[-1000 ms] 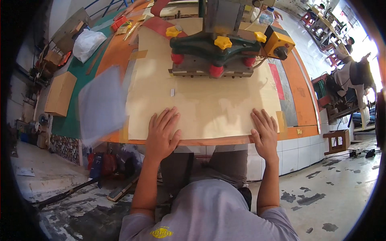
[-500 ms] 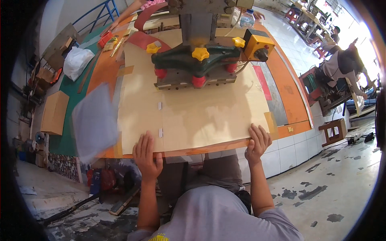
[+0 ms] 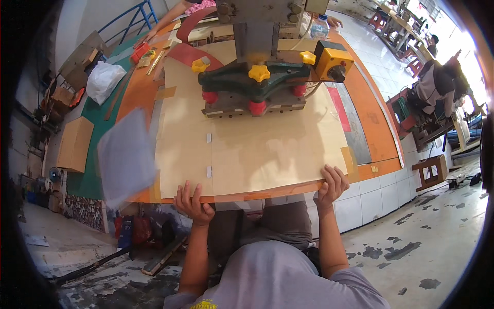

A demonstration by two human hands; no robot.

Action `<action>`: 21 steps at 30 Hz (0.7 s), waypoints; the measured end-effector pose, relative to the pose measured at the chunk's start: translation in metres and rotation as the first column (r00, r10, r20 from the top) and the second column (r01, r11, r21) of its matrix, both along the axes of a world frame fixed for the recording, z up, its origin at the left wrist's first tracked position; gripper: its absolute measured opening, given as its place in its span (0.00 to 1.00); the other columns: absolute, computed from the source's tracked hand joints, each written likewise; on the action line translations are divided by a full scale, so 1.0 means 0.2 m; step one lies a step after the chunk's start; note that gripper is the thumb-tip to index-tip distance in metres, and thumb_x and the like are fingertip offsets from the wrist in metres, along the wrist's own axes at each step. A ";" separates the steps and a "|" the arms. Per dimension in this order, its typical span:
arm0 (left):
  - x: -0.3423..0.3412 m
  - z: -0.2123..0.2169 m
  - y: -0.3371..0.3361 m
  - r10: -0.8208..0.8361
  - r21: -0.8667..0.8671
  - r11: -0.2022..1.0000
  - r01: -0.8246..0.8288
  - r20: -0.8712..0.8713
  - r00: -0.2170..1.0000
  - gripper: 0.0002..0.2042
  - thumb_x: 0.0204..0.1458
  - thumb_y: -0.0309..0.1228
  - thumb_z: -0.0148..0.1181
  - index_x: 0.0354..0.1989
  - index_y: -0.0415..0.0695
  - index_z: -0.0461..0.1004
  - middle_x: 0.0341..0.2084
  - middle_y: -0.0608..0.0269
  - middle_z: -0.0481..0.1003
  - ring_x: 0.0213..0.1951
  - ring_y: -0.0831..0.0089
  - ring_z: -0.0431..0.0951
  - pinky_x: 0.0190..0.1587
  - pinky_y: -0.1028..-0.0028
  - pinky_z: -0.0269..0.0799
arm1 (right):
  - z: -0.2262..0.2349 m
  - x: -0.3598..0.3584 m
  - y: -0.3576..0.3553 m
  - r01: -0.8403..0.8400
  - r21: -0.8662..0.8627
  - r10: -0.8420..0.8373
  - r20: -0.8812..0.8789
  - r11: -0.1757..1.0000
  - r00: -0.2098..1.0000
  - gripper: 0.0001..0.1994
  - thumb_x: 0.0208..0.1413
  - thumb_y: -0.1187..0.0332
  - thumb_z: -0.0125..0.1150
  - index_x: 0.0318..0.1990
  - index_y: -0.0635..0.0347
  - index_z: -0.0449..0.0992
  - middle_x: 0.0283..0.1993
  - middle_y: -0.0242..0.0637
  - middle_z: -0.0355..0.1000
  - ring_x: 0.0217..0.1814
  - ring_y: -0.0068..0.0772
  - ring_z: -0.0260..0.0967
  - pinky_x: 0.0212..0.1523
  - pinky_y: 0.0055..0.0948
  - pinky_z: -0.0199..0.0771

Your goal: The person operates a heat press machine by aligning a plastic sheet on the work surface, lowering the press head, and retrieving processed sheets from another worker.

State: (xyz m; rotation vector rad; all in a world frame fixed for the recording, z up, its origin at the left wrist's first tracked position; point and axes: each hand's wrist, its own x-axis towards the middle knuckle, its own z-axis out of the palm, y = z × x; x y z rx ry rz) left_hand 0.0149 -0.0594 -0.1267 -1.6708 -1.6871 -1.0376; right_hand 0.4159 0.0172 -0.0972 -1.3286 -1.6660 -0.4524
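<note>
Left hand (image 3: 192, 204) and right hand (image 3: 332, 185) have drawn back to the near edge of the flat cream sheet (image 3: 267, 149) on the orange-topped bench (image 3: 380, 123), leaving a second small white rectangular tab (image 3: 209, 172) uncovered; both grips are half-curled (whether pinching the edge, I cannot tell)

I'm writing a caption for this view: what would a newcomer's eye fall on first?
The dark green machine head with yellow star knobs dominates the upper centre, over a broad cream sheet. The left hand and right hand are at the sheet's near side. A yellow box stands right of the knobs.
</note>
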 end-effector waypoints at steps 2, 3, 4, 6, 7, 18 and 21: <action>0.00 0.01 0.00 0.006 0.001 1.000 -0.006 -0.004 1.000 0.27 0.72 0.48 0.33 0.63 0.47 0.75 0.67 0.52 0.70 0.71 0.47 0.63 0.72 0.45 0.48 | 0.01 -0.01 0.00 -0.002 0.006 0.002 -0.006 1.000 1.000 0.22 0.75 0.57 0.40 0.50 0.52 0.85 0.57 0.30 0.82 0.65 0.37 0.72 0.66 0.38 0.57; 0.00 0.02 0.00 0.000 0.010 1.000 0.000 -0.002 1.000 0.27 0.72 0.48 0.33 0.63 0.47 0.75 0.67 0.51 0.70 0.71 0.47 0.63 0.72 0.45 0.48 | 0.01 -0.01 0.00 -0.003 0.010 0.003 -0.010 1.000 1.000 0.21 0.75 0.57 0.40 0.50 0.52 0.85 0.57 0.30 0.82 0.65 0.37 0.72 0.66 0.38 0.57; 0.00 0.02 0.00 -0.007 0.017 1.000 0.007 0.000 1.000 0.26 0.72 0.47 0.33 0.62 0.47 0.75 0.66 0.51 0.70 0.70 0.47 0.63 0.72 0.45 0.48 | 0.01 -0.01 0.00 -0.002 0.010 0.002 -0.011 1.000 1.000 0.21 0.75 0.57 0.40 0.50 0.52 0.85 0.57 0.30 0.82 0.65 0.37 0.72 0.66 0.38 0.57; 0.01 0.04 0.00 -0.007 0.012 1.000 0.007 0.000 1.000 0.26 0.72 0.47 0.33 0.63 0.47 0.75 0.66 0.52 0.71 0.70 0.47 0.63 0.72 0.45 0.48 | 0.01 -0.01 -0.01 0.001 -0.021 -0.001 -0.015 1.000 1.000 0.21 0.74 0.58 0.41 0.50 0.52 0.85 0.57 0.29 0.82 0.65 0.37 0.72 0.66 0.38 0.57; 0.02 0.05 0.00 -0.005 0.008 1.000 0.005 0.000 1.000 0.26 0.72 0.47 0.34 0.63 0.46 0.75 0.66 0.52 0.71 0.70 0.48 0.63 0.72 0.46 0.48 | 0.01 -0.01 -0.01 0.000 -0.020 -0.001 -0.015 1.000 1.000 0.21 0.74 0.58 0.41 0.50 0.52 0.85 0.57 0.29 0.82 0.65 0.37 0.72 0.66 0.38 0.57; 0.00 0.15 -0.03 -0.045 -0.087 0.995 0.049 0.045 0.998 0.27 0.69 0.50 0.36 0.59 0.46 0.78 0.60 0.56 0.77 0.61 0.52 0.73 0.65 0.52 0.60 | 0.28 -0.03 -0.03 -0.058 -0.244 0.041 -0.076 0.968 0.996 0.13 0.67 0.65 0.53 0.47 0.57 0.84 0.52 0.32 0.82 0.59 0.37 0.74 0.63 0.39 0.58; -0.03 0.28 0.00 -0.158 -0.005 0.987 0.161 0.145 0.977 0.25 0.69 0.48 0.40 0.57 0.43 0.78 0.51 0.55 0.81 0.53 0.52 0.78 0.60 0.54 0.67 | 0.46 -0.01 0.03 -0.051 -0.381 0.039 -0.039 0.923 0.998 0.10 0.65 0.65 0.59 0.46 0.55 0.84 0.46 0.32 0.82 0.56 0.38 0.74 0.61 0.38 0.59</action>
